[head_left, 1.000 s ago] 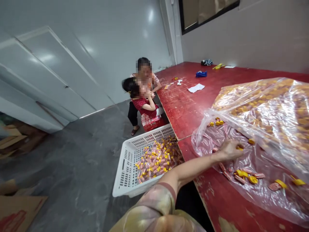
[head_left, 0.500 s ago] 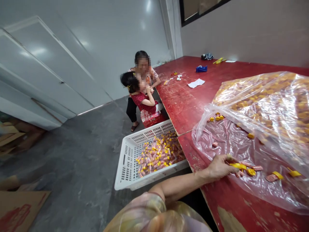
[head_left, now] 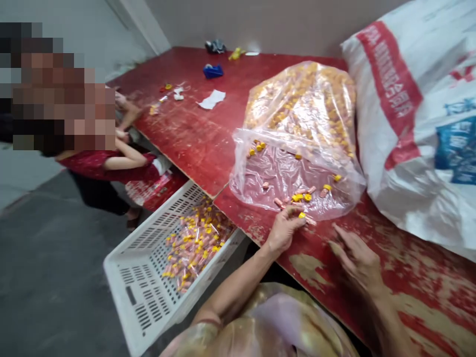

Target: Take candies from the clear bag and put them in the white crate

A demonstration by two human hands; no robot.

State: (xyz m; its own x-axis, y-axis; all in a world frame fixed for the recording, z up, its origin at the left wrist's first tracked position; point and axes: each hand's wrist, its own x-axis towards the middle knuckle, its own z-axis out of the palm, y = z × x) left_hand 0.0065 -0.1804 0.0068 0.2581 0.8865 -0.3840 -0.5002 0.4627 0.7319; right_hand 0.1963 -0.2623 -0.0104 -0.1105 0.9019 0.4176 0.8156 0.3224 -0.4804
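So the left hand (head_left: 284, 229) reaches out over the red bench (head_left: 193, 134), fingers curled in a grip on a small yellow-capped piece (head_left: 302, 215) right at the mouth of the clear plastic bag (head_left: 297, 124). The right hand (head_left: 359, 258) rests flat near the bench edge, fingers loose and spread, holding nothing. It's blurry, though. Loose pink and yellow pieces lie inside the bag, hard to make out through the film. A white crate (head_left: 148, 292) of them sits below.
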